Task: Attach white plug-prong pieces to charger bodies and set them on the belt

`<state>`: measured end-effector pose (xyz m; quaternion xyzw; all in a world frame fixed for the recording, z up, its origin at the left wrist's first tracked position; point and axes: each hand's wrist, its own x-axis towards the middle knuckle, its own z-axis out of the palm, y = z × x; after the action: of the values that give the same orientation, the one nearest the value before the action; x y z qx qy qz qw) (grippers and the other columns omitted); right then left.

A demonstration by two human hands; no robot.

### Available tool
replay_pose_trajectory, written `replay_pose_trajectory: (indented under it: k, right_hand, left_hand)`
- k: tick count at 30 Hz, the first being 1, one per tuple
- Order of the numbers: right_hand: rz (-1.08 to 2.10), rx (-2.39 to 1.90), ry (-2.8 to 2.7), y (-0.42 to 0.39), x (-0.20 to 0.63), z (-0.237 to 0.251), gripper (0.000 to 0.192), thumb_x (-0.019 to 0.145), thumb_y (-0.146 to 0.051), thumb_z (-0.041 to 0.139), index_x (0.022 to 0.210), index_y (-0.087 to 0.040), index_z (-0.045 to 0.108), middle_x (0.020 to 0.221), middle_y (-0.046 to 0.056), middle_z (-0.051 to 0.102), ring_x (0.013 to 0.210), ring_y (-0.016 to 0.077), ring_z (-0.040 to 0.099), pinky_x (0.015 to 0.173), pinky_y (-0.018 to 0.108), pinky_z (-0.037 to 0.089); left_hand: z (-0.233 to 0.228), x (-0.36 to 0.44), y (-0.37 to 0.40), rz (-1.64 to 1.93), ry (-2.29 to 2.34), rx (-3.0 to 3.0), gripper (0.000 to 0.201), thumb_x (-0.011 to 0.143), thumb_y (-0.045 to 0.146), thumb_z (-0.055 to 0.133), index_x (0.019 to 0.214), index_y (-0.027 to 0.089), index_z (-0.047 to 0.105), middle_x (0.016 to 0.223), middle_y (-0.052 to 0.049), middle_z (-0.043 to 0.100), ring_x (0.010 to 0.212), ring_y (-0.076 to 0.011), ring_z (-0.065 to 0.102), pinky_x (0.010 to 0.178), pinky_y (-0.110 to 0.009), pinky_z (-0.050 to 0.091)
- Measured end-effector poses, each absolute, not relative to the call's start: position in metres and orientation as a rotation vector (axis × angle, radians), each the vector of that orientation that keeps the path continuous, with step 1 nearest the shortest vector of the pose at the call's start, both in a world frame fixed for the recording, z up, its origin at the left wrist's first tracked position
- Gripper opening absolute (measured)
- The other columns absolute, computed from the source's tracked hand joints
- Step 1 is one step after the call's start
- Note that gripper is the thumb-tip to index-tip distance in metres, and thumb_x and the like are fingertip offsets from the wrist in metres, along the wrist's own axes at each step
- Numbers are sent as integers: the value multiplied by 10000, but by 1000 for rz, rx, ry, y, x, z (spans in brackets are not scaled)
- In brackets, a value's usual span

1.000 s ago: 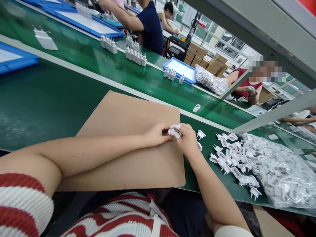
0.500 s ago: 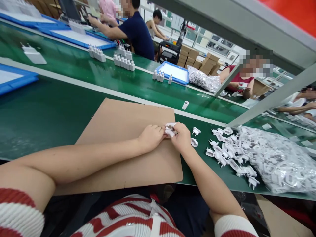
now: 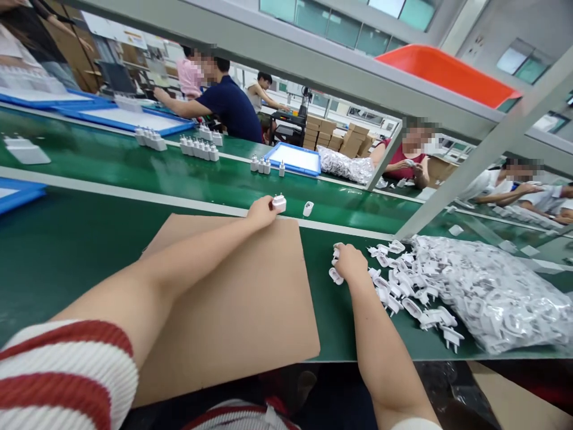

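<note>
My left hand (image 3: 261,213) reaches out past the cardboard sheet (image 3: 233,298) and pinches a white plug charger (image 3: 279,204), its pins pointing up, at the near side of the green belt (image 3: 224,184). Another white charger body (image 3: 308,208) lies on the belt just right of it. Down on the green table, my right hand (image 3: 351,263) has its fingers closed on a white two-pin plug cover (image 3: 336,253), which they partly hide. A second plug cover (image 3: 335,276) lies right below those fingers.
Loose plug covers (image 3: 403,280) spread right of my right hand, beside a clear bag (image 3: 496,292) full of them. A slanted metal post (image 3: 465,155) rises behind. Rows of chargers (image 3: 199,148) and a blue-rimmed tray (image 3: 293,158) stand across the belt. Co-workers sit beyond.
Both hands were together over the cardboard, on a white piece. My left hand has moved forward to the belt with the charger; my right hand has moved right to the plug covers. The view has tilted up.
</note>
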<state>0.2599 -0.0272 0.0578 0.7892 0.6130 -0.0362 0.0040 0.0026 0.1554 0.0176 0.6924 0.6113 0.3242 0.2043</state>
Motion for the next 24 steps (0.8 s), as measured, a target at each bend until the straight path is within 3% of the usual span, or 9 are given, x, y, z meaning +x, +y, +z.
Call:
replay_pose_trajectory:
  k: [4,6,8,11,14,15,17,20,24]
  right_hand:
    - [-158,2473,2048,-20,268,53,528,871,-50,562,1366,-214,648,1227,132,657,1087,284,666,821,341,464]
    - [-143,2508,2099,-17,269,51,570,858,-36,567,1394,-219,630,1199,124,643,1018,261,673,792,329,446]
    - [-151,2549,2163,-14,271,49,487,862,-65,601,1315,-229,677,1198,112,607,911,224,667,760,320,432]
    - [-208,2633,2318,-11,272,44,258,830,-137,707,1078,-207,715,1131,68,578,797,173,623,718,296,424]
    - [-227,2656,2494,-9,269,38,217,758,-98,724,948,-195,686,992,25,590,817,178,605,738,281,434]
    - [-255,2639,2548,-8,267,37,238,745,-68,696,946,-195,696,971,21,598,840,182,609,761,281,442]
    - [-373,2598,2623,-9,262,36,294,735,-46,648,973,-193,738,961,27,615,869,186,624,802,286,456]
    - [-522,2592,2664,-10,257,38,219,761,-164,670,939,-198,794,927,42,628,862,206,638,806,311,477]
    - [-492,2761,2735,-11,257,41,172,740,-320,693,800,-202,802,874,62,656,821,242,637,773,357,495]
  left_hand:
    - [19,7,189,882,1885,1841,296,861,231,704,1139,138,666,1176,-185,725,1122,-341,673,962,-410,514]
    - [18,12,191,889,2005,1782,435,824,247,749,1220,106,636,1275,-248,670,1229,-401,618,1026,-479,488]
    - [17,22,188,987,2110,1786,665,814,277,765,1400,77,525,1511,-295,488,1410,-440,463,1147,-541,392]
    - [20,38,188,1117,1910,2243,861,829,141,680,1604,138,303,1726,-190,176,1572,-361,225,1278,-496,224]
    - [29,52,198,609,1398,2743,1036,734,2,652,1650,266,247,1769,-89,32,1614,-345,99,1290,-527,194]
    - [33,56,202,389,1294,2777,1046,704,-10,664,1634,293,293,1769,-79,43,1609,-358,120,1277,-541,228]
    - [40,60,209,109,1218,2748,947,667,-13,691,1538,287,472,1741,-98,192,1540,-370,319,1216,-504,357]
    - [52,60,212,52,1252,2714,660,658,-1,712,1288,193,682,1562,-167,472,1219,-329,642,1021,-394,521]
    - [67,51,193,161,1288,2730,336,764,119,715,1098,157,731,1346,-173,589,953,-280,707,849,-365,534]
